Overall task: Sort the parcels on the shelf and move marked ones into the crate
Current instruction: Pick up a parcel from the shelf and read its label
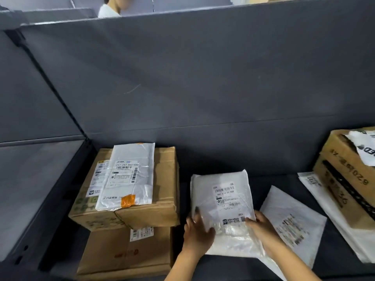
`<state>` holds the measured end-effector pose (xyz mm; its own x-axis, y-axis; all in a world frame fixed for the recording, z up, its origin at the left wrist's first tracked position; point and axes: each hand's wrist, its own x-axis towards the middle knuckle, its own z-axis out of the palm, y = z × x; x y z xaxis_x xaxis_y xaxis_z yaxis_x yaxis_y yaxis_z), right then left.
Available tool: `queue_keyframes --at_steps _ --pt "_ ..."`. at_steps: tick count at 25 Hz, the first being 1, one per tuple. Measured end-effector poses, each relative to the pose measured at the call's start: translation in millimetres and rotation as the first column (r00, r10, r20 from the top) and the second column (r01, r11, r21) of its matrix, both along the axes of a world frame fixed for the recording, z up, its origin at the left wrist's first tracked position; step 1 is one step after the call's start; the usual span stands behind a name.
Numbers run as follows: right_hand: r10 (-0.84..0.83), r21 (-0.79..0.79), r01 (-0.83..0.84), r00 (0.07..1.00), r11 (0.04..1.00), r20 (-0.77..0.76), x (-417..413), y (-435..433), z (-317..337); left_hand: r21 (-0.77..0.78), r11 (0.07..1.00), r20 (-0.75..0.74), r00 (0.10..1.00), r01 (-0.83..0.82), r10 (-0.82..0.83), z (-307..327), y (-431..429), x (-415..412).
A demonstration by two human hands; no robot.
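**Item 1. Held mailer** (pixel 222 201): white poly bag, wrinkled, label facing up. The label has barcode rows and a digit line too soft to read with certainty. A black logo and a QR square sit near its lower edge. It is at mid-shelf, far end raised. The left grip (pixel 197 232) curls round its lower left edge, and the right grip (pixel 261 226) pinches its lower right corner.

**Item 2. Top mailer** (pixel 129 175): white, label reading "247-247 A22-020", with an orange tape patch. It lies on the upper box (pixel 158 199), which bears its own label.

**Item 3. Lower box** (pixel 121 252): brown, with a small label and a faint red mark. It sits under the upper box.

**Item 4. Flat mailer** (pixel 292 220): white, label blurred. It lies just right of the held mailer.

**Item 5. Carton** (pixel 343 179): brown, far right, printed "620" upside down, with black tape. A white bag (pixel 363 147) rests on top of it, and a further mailer (pixel 316 191) lies beneath.

**Setting:** dark grey shelf (pixel 334 258) with a grey back panel (pixel 182 78). A person in white (pixel 109 9) is beyond the panel.
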<state>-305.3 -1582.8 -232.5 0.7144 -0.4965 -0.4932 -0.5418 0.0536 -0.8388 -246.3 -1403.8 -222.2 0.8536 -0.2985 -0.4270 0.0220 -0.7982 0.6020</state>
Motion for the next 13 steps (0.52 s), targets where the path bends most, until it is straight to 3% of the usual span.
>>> queue_keyframes --at_steps 3,5,7,10,11,13 --pt "-0.037 0.049 0.039 0.999 0.998 -0.039 11.4 15.7 -18.5 0.155 0.985 0.007 0.996 0.082 -0.084 -19.7 6.0 -14.7" --pt "-0.014 0.053 0.017 0.998 0.998 -0.057 21.0 24.0 -25.8 0.246 0.965 0.220 0.964 0.093 -0.149 -35.6 8.6 -22.0" --pt "0.029 0.055 -0.025 0.997 0.998 -0.078 32.5 31.3 -34.4 0.341 0.924 0.211 0.944 0.174 -0.256 -56.9 7.6 -21.9" --pt "0.103 0.036 -0.099 0.986 0.994 -0.135 48.5 42.1 -38.2 0.243 0.945 0.231 0.933 0.218 -0.274 -80.7 11.4 -21.7" --pt "0.145 -0.006 -0.147 0.978 0.989 -0.153 52.9 44.4 -36.7 0.237 0.935 0.235 0.918 0.266 -0.320 -76.7 16.8 -21.2" --pt "0.236 -0.177 -0.268 0.954 0.947 -0.183 57.8 44.9 -36.0 0.223 0.953 0.279 0.924 0.203 -0.262 -83.7 19.6 -14.0"
